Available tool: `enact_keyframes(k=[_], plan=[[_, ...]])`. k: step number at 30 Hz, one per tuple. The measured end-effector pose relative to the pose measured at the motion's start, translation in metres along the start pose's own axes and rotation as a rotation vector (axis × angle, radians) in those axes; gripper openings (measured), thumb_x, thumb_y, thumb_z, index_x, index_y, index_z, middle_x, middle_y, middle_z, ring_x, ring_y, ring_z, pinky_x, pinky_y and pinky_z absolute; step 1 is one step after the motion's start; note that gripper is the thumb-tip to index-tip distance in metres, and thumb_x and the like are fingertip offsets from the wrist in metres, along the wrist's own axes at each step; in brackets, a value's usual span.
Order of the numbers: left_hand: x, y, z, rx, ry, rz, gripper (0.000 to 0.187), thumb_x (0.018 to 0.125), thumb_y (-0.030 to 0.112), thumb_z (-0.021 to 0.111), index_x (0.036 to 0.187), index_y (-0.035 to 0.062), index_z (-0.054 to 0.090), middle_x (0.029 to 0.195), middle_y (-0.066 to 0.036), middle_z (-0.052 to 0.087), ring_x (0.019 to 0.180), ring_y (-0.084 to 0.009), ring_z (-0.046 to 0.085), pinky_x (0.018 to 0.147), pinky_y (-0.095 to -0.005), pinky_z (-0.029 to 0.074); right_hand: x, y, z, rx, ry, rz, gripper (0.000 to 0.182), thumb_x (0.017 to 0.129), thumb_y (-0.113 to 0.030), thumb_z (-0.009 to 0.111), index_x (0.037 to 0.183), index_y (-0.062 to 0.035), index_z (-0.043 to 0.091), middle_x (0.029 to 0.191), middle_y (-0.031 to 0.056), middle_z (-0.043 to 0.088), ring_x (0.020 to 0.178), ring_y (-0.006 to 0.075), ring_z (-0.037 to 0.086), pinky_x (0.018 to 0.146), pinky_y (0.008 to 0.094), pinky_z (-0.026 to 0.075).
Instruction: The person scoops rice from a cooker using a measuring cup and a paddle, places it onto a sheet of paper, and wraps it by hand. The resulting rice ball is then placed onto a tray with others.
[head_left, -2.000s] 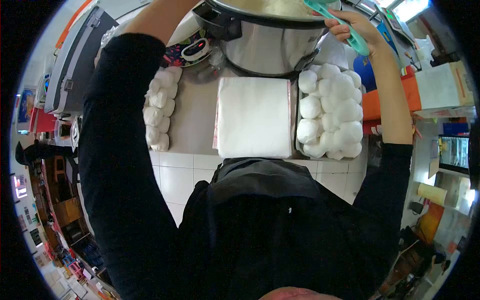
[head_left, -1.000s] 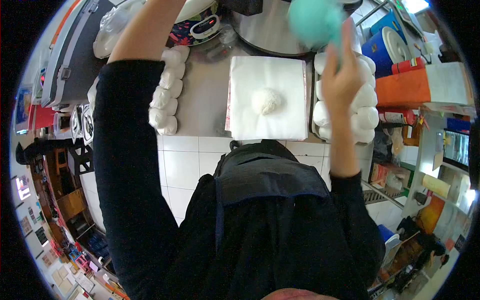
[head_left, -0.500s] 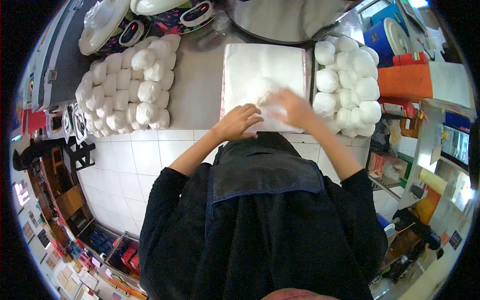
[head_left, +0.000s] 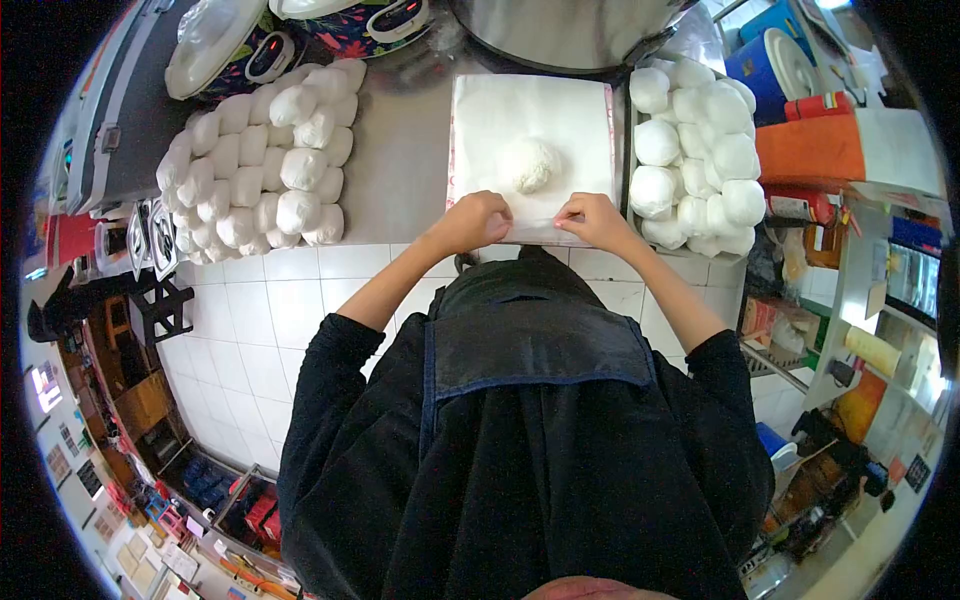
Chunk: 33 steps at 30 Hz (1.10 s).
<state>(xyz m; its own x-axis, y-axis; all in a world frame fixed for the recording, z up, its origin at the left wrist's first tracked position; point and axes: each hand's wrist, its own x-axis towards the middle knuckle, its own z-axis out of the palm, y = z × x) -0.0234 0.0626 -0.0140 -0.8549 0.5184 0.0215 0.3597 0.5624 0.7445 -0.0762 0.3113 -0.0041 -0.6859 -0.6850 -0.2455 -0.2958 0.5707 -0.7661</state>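
Beneath the grip, smooth metal table (head_left: pixel 400 150) above tiled floor (head_left: pixel 325 300); left hand (head_left: pixel 474 222) and right hand (head_left: pixel 596 220) pinch near edge of flat white sheet (head_left: pixel 530 105); just beyond, 1 grainy rounded mound (head_left: pixel 532 166)

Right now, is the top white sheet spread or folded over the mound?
The sheet is spread: the white mound sits uncovered on it.
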Motion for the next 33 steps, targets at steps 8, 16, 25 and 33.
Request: enact_keyframes(k=[8, 16, 25, 33], plan=[[0.005, -0.002, -0.005, -0.304, -0.177, -0.509, 0.023, 0.066, 0.017, 0.074, 0.075, -0.0019, 0.064, 0.083, -0.012, 0.066, 0.078, -0.0186, 0.063, 0.07, -0.0296, 0.049, 0.013, 0.018, 0.0, 0.157, -0.123, 0.05, 0.017, 0.073, -0.02, 0.068, 0.076, -0.0036, 0.067, 0.068, 0.0095, 0.064, 0.062, 0.0163, 0.06, 0.061, 0.0284, 0.047], [0.013, 0.022, 0.004, 0.051, 0.114, -0.211, 0.021, 0.072, 0.018, 0.068, 0.086, 0.0034, 0.062, 0.08, -0.012, 0.063, 0.074, -0.0273, 0.061, 0.07, -0.0363, 0.048, 0.005, -0.009, -0.005, -0.126, 0.095, -0.138, 0.019, 0.072, -0.02, 0.067, 0.083, -0.0051, 0.064, 0.078, 0.0091, 0.064, 0.071, 0.0216, 0.06, 0.065, 0.0318, 0.047], [-0.024, -0.002, -0.001, 0.233, 0.02, 0.077, 0.018, 0.081, 0.01, 0.05, 0.097, 0.01, 0.059, 0.089, -0.015, 0.063, 0.074, -0.0282, 0.063, 0.064, -0.0381, 0.051, -0.008, 0.0, -0.005, -0.442, 0.069, -0.378, 0.016, 0.076, -0.018, 0.057, 0.086, -0.0091, 0.066, 0.079, 0.0103, 0.065, 0.074, 0.0273, 0.06, 0.068, 0.0381, 0.047], [-0.016, 0.03, 0.04, 0.595, 0.031, 0.453, 0.055, 0.083, 0.024, 0.051, 0.133, 0.0062, 0.035, 0.139, -0.012, 0.033, 0.132, -0.0306, 0.024, 0.105, -0.0458, 0.023, 0.047, -0.009, -0.057, -0.096, -0.224, -0.015, 0.023, 0.074, -0.026, 0.062, 0.084, -0.0058, 0.065, 0.074, 0.0152, 0.063, 0.069, 0.0306, 0.06, 0.063, 0.0387, 0.046]])
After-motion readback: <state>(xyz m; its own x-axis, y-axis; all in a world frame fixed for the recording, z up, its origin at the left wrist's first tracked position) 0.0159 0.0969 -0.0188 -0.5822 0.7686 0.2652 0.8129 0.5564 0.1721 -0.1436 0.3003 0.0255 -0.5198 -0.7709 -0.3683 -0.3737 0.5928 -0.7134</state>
